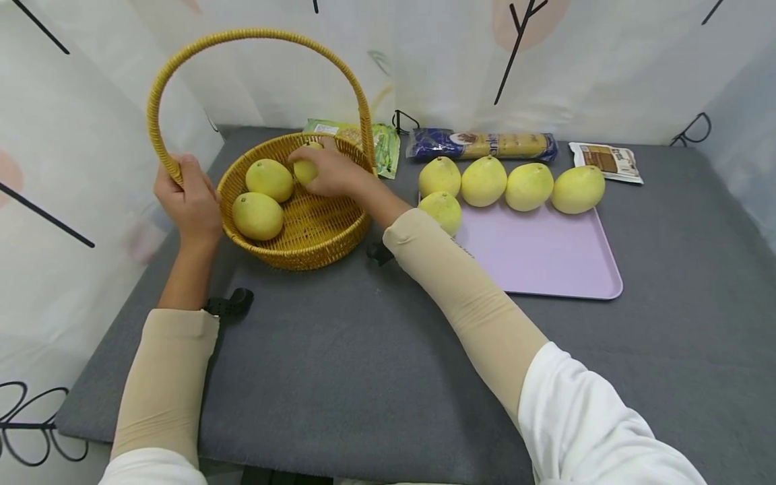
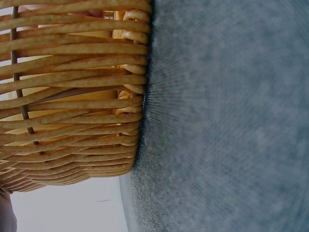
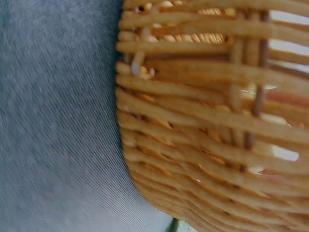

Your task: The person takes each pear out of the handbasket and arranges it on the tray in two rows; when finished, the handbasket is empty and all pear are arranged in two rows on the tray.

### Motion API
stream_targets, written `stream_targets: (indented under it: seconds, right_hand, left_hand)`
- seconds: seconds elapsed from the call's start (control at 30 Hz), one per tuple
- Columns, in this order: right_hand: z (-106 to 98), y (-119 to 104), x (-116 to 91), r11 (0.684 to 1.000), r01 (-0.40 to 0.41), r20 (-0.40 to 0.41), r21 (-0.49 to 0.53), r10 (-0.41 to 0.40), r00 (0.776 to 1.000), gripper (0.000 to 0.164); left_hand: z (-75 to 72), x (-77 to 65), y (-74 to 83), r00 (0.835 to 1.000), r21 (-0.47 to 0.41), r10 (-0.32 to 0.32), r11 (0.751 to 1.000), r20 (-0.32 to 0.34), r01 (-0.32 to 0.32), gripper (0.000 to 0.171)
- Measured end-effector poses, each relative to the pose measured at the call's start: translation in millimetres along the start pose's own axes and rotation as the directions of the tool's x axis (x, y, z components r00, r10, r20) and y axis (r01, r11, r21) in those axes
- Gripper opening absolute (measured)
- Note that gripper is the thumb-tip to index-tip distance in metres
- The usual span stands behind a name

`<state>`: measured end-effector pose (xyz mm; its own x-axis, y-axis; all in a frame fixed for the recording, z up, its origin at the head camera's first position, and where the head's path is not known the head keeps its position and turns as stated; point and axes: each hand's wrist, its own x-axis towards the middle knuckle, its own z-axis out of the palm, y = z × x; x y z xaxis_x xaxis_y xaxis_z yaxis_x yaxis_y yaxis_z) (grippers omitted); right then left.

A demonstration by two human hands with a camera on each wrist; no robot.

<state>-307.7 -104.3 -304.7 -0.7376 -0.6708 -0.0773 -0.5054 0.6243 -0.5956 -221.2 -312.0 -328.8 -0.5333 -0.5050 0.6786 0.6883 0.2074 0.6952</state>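
Note:
A yellow wicker basket [image 1: 315, 257] with a tall hoop handle [image 1: 262, 34] stands at the left of the table. My left hand [image 1: 192, 202] grips the foot of the handle on the basket's left side. Inside the basket, my right hand [image 1: 333, 170] holds a yellow-green pomelo [image 1: 305, 172] near the back, its fingers over the fruit's top. Two more pomelos, one behind [image 1: 269, 180] and one in front [image 1: 257, 216], lie at the basket's left. Both wrist views are filled mostly by woven basket wall [image 2: 77, 101] and grey cloth; the fingers are largely hidden there.
A lilac tray [image 1: 545, 259] lies to the right, with several pomelos [image 1: 483, 181] along its back and left edges. Behind it are a blue-and-yellow noodle pack [image 1: 485, 145] and a small brown-and-white packet [image 1: 606, 162]. A green packet [image 1: 386, 149] lies behind the basket.

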Motion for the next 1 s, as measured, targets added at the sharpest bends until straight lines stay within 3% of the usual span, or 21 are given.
stream_targets:
  seconds: [0.17, 0.37, 0.73, 1.0]
  right_hand:
    - [-7.6, -4.9, -6.4, 0.996, 0.006, -0.003, -0.088, -0.006, 1.000, 0.047]
    - [-9.1, -7.5, -17.2, 0.992, 0.022, -0.009, -0.120, -0.023, 1.000, 0.036]
    - [-1.0, -7.3, -35.9, 0.975, 0.028, -0.026, -0.221, -0.035, 0.999, 0.042]
    - [6.1, -10.4, -53.3, 0.965, 0.105, -0.005, -0.241, -0.109, 0.994, 0.049]
  left_hand:
    - [0.7, 0.5, -1.7, 1.000, -0.033, -0.017, 0.999, -0.019, 0.016, 0.034]
    - [0.2, 1.2, -2.6, 1.000, -0.022, -0.011, 1.000, -0.025, 0.010, 0.034]
    - [0.6, -0.9, -0.9, 1.000, -0.006, 0.004, 1.000, -0.017, -0.004, 0.033]
    - [2.4, -0.3, 1.2, 1.000, -0.002, 0.009, 1.000, -0.013, -0.009, 0.034]
